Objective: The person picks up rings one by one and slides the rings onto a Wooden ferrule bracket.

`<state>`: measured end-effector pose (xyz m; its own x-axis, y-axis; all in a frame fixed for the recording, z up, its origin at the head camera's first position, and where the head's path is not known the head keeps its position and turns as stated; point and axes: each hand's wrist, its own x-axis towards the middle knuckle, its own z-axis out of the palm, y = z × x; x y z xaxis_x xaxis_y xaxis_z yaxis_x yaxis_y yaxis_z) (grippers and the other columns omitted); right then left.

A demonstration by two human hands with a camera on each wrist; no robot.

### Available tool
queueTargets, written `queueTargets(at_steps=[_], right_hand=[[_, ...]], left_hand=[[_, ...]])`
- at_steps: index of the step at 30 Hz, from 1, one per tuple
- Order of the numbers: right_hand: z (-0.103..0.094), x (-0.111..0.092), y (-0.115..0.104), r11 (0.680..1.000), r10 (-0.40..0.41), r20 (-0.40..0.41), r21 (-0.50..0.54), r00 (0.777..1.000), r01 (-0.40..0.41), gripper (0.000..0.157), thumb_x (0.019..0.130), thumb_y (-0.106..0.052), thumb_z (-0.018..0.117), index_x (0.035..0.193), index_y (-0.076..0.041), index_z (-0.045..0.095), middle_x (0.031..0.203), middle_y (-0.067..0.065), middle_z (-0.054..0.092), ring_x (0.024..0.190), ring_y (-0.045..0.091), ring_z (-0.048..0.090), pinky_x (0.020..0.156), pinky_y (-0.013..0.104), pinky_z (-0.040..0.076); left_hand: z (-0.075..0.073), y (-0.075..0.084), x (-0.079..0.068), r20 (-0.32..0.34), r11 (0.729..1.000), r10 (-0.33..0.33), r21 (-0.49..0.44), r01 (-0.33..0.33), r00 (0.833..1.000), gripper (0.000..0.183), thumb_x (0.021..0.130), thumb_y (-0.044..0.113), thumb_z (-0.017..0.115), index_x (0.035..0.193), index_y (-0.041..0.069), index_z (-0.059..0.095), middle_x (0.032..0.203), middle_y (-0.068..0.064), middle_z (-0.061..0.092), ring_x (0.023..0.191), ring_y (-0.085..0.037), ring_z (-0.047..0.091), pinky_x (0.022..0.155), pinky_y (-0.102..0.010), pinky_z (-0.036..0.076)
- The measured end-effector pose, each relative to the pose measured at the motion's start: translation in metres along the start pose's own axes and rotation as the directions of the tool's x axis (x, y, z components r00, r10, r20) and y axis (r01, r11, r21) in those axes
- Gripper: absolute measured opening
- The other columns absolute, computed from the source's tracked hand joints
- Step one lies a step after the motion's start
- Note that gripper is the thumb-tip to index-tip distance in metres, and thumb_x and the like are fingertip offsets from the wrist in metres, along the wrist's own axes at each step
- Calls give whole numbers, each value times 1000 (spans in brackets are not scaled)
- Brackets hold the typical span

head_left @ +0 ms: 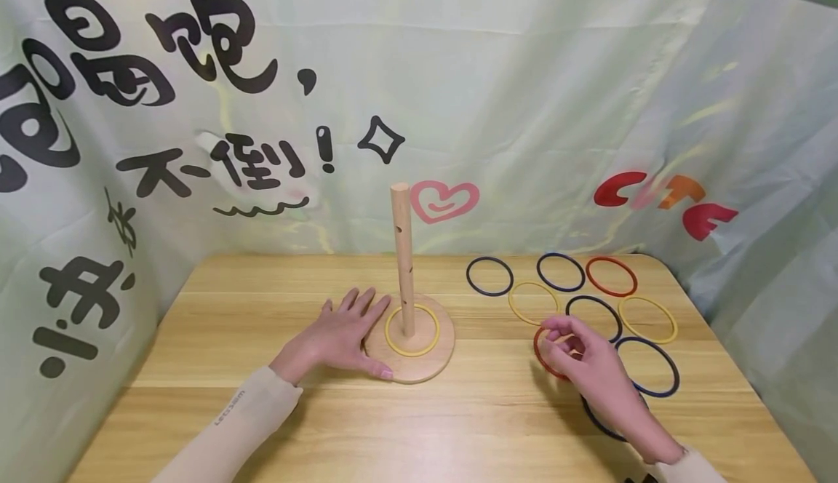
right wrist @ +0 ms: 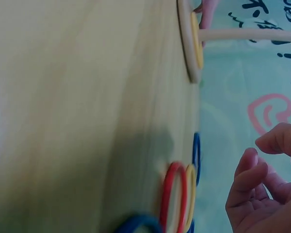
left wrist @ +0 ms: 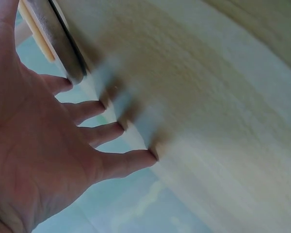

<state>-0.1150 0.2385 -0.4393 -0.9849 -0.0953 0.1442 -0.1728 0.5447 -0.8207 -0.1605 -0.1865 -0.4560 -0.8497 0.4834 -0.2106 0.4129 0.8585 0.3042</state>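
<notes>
A wooden post stands upright on a round wooden base. One yellow ring lies on the base around the foot of the post. My left hand has its fingers spread, with the thumb and index finger against the base's left edge; its other fingertips touch the tabletop in the left wrist view. Over a red ring hovers my right hand, its fingers loosely bent. The right wrist view shows a gap between thumb and fingertips of this hand, with nothing held, and the red ring below.
Several blue, yellow and red rings lie flat on the table's right side, including a blue ring, a yellow ring and a red ring. Another dark blue ring is partly hidden under the right wrist. A printed curtain hangs behind the table.
</notes>
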Motion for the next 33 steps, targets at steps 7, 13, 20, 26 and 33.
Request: queueTargets(at_steps=[7,13,20,26,33], right_hand=[[-13,-11,19,993,17,1,-119,1000,-17,25,99,-9,81,122,-4,73,102,5,67,75,11,57,63,27,48],[-27,-29,31,980,74,6,-185,997,-71,30,96,-11,86,121,-3,73,99,2,67,75,9,56,62,25,47],[-41,-42,40,936,217,61,-295,974,-190,36,96,-23,88,122,-3,73,100,1,68,72,13,52,61,28,45],[-44,-48,45,907,287,127,-356,949,-226,36,94,-31,90,114,-6,73,94,-1,62,77,15,52,68,28,43],[-41,-53,53,879,313,191,-430,930,-208,20,95,-24,86,97,-11,72,84,-5,58,78,13,52,71,29,44]], left_hand=[[1,-1,-2,-2,1000,-7,17,7,1000,137,76,87,79,176,14,22,177,-26,18,160,-57,15,112,-87,21],[0,0,-3,-11,1000,6,13,-6,1000,137,77,86,79,176,11,22,176,-28,19,159,-58,17,110,-88,22],[-1,1,-2,-11,1000,5,20,-4,1000,136,78,86,78,176,11,21,177,-28,18,159,-58,16,110,-87,22],[1,-1,-2,-14,1000,10,22,-10,1000,136,78,86,78,176,12,21,177,-28,18,159,-58,16,110,-87,23],[4,-3,0,-21,999,10,31,-9,1000,137,76,89,77,176,14,21,177,-26,18,160,-56,15,111,-86,23]])
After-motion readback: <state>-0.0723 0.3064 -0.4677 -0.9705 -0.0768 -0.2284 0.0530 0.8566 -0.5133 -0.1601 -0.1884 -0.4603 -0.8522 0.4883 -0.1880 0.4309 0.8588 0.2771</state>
